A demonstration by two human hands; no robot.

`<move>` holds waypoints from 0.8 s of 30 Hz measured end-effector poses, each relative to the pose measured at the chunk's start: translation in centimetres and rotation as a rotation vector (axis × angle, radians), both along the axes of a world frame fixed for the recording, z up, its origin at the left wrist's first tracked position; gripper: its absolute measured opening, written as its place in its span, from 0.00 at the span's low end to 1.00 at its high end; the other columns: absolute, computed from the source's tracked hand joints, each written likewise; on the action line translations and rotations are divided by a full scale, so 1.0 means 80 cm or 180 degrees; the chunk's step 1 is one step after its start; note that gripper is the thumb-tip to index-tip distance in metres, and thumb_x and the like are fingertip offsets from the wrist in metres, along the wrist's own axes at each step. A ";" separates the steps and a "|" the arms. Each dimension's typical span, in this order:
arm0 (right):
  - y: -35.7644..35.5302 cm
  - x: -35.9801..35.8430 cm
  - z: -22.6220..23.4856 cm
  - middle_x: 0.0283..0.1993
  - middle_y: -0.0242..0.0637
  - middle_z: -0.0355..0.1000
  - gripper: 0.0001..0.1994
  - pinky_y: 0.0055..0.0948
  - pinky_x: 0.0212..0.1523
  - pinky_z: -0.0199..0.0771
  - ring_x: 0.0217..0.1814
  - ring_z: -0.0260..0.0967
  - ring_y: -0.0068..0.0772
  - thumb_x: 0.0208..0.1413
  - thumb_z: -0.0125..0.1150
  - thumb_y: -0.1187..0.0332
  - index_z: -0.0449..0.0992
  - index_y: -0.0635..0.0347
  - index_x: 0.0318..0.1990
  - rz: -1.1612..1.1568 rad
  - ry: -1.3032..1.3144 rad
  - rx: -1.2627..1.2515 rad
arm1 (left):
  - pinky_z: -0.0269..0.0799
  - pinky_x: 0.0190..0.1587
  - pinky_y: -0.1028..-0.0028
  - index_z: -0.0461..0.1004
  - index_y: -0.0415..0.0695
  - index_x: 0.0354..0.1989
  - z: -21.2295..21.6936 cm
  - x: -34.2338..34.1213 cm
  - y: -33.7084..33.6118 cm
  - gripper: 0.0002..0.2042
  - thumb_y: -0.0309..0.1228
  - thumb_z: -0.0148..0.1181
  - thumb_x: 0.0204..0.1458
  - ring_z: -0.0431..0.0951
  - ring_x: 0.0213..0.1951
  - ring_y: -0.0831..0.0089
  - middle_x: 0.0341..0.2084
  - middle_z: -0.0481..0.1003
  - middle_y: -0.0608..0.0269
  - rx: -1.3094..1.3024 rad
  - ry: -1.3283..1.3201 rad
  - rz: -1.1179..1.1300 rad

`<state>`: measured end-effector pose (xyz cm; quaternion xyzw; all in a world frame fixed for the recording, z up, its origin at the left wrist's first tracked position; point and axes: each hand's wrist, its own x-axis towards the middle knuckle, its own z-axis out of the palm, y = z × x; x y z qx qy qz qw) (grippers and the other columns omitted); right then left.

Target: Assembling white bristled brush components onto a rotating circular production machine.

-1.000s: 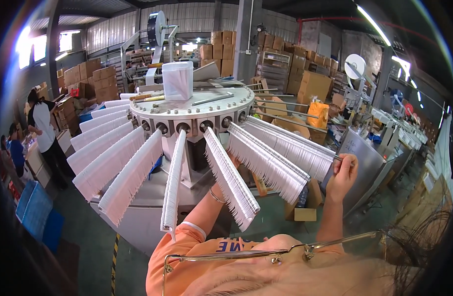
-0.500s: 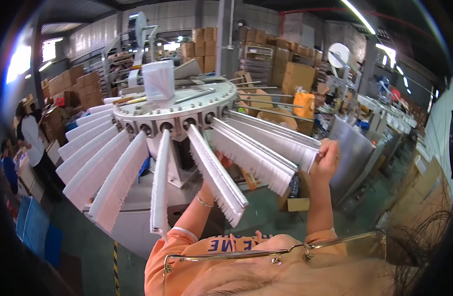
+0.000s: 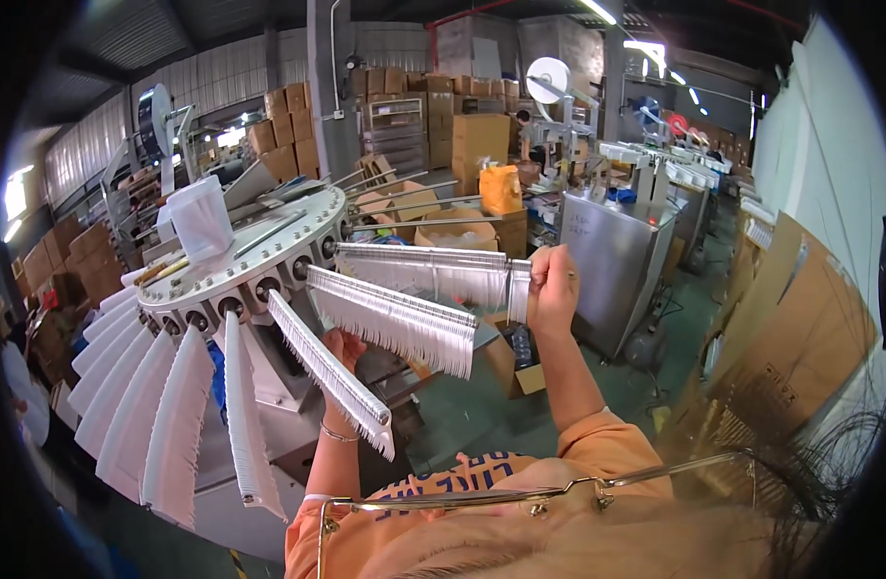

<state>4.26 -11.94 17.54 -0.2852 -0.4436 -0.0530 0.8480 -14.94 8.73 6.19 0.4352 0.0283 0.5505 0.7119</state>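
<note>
Closest to you, glasses (image 3: 462,498) are crossing the lower view above your orange shirt (image 3: 597,454), whose chest is carrying dark blue lettering, upside down from here. Your left hand (image 3: 343,345) is sitting behind a slanting row (image 3: 332,378) of white strips; its fingers look loosely bent, but the row is partly covering them, so you cannot tell what, if anything, they are holding.

Your right hand (image 3: 553,284) is closing with bent fingers at the outer end of the right row (image 3: 423,275), leaving almost no gap; whether they are pinching the rod or only the strips is not showing. That grip is probably steadying the free end, since the inner end is meeting the hub (image 3: 259,262). The other rows are fanning out around the hub, likely so that each can hang clear of its neighbours. A clear bin (image 3: 200,220) is standing on top, seemingly within easy reach.

Beyond, bare rods (image 3: 419,204) are pointing outward, and a steel cabinet (image 3: 612,275) is showing faint handwriting, too small to read. An orange bag (image 3: 501,190) is resting near stacked cartons (image 3: 286,130), and a white reel (image 3: 548,80) is standing high behind.
</note>
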 end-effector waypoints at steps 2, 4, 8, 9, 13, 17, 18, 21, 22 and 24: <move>0.000 -0.002 0.002 0.18 0.28 0.53 0.19 0.19 0.22 0.45 0.20 0.45 0.17 0.61 0.37 0.60 0.56 0.57 0.17 -0.0013 0.0174 0.0000 | 0.68 0.33 0.77 0.68 0.43 0.33 0.002 -0.002 -0.003 0.08 0.33 0.45 0.56 0.71 0.26 0.77 0.23 0.70 0.67 0.0011 0.0023 -0.0011; -0.001 0.001 0.001 0.17 0.28 0.53 0.20 0.19 0.21 0.45 0.19 0.45 0.16 0.61 0.37 0.60 0.56 0.57 0.17 -0.0048 0.0169 -0.0002 | 0.69 0.32 0.78 0.68 0.43 0.33 -0.003 -0.002 -0.001 0.08 0.32 0.45 0.56 0.71 0.26 0.78 0.23 0.70 0.67 0.0111 0.0055 -0.0001; -0.003 0.001 -0.002 0.16 0.25 0.55 0.20 0.17 0.18 0.45 0.18 0.47 0.14 0.60 0.40 0.58 0.60 0.57 0.17 -0.0127 0.0303 0.0027 | 0.69 0.31 0.79 0.68 0.43 0.32 -0.003 -0.002 -0.002 0.07 0.32 0.46 0.56 0.71 0.26 0.78 0.22 0.70 0.67 0.0069 0.0010 -0.0072; -0.005 0.000 -0.003 0.16 0.25 0.55 0.20 0.17 0.18 0.45 0.18 0.47 0.14 0.60 0.40 0.58 0.60 0.57 0.17 -0.0121 0.0298 0.0025 | 0.69 0.31 0.79 0.68 0.43 0.32 -0.003 -0.002 -0.002 0.07 0.32 0.46 0.56 0.71 0.25 0.78 0.22 0.70 0.67 0.0051 0.0056 -0.0041; -0.019 0.003 -0.001 0.16 0.27 0.52 0.20 0.19 0.20 0.46 0.18 0.45 0.17 0.61 0.38 0.57 0.57 0.56 0.17 -0.0102 0.0251 0.0123 | 0.69 0.31 0.79 0.68 0.43 0.32 -0.008 -0.001 0.000 0.07 0.33 0.46 0.56 0.71 0.25 0.78 0.22 0.70 0.67 0.0148 0.0081 -0.0073; -0.022 0.011 -0.004 0.17 0.27 0.53 0.19 0.18 0.20 0.46 0.18 0.46 0.17 0.60 0.39 0.59 0.58 0.56 0.18 -0.0266 0.0136 0.0309 | 0.69 0.31 0.78 0.68 0.43 0.31 -0.008 0.000 -0.004 0.07 0.32 0.46 0.56 0.71 0.25 0.77 0.22 0.69 0.67 0.0015 0.0190 0.0012; -0.023 0.012 -0.005 0.17 0.27 0.54 0.19 0.17 0.19 0.46 0.17 0.45 0.16 0.60 0.40 0.60 0.59 0.57 0.18 -0.0230 0.0085 0.0393 | 0.69 0.31 0.78 0.67 0.43 0.31 -0.008 0.001 -0.005 0.07 0.32 0.46 0.56 0.70 0.25 0.77 0.22 0.69 0.67 -0.0106 0.0209 0.0052; -0.031 0.015 0.003 0.17 0.27 0.53 0.19 0.18 0.19 0.45 0.17 0.45 0.16 0.60 0.40 0.59 0.58 0.57 0.18 -0.0060 0.0343 0.0318 | 0.69 0.31 0.77 0.67 0.42 0.31 -0.003 0.006 -0.008 0.06 0.31 0.47 0.55 0.71 0.25 0.77 0.22 0.69 0.66 -0.0077 0.0188 0.0070; -0.032 0.016 0.001 0.17 0.27 0.53 0.19 0.18 0.19 0.45 0.17 0.45 0.16 0.60 0.40 0.59 0.58 0.57 0.18 -0.0056 0.0347 0.0315 | 0.69 0.31 0.77 0.67 0.42 0.31 -0.004 0.005 -0.008 0.06 0.31 0.47 0.55 0.71 0.25 0.77 0.22 0.69 0.66 -0.0079 0.0192 0.0074; -0.035 0.019 -0.003 0.17 0.27 0.52 0.19 0.18 0.19 0.45 0.17 0.45 0.16 0.61 0.39 0.58 0.57 0.57 0.18 -0.0049 0.0512 0.0350 | 0.69 0.31 0.76 0.67 0.42 0.32 -0.006 0.003 -0.011 0.06 0.31 0.48 0.54 0.71 0.26 0.76 0.23 0.69 0.66 -0.0155 0.0200 0.0044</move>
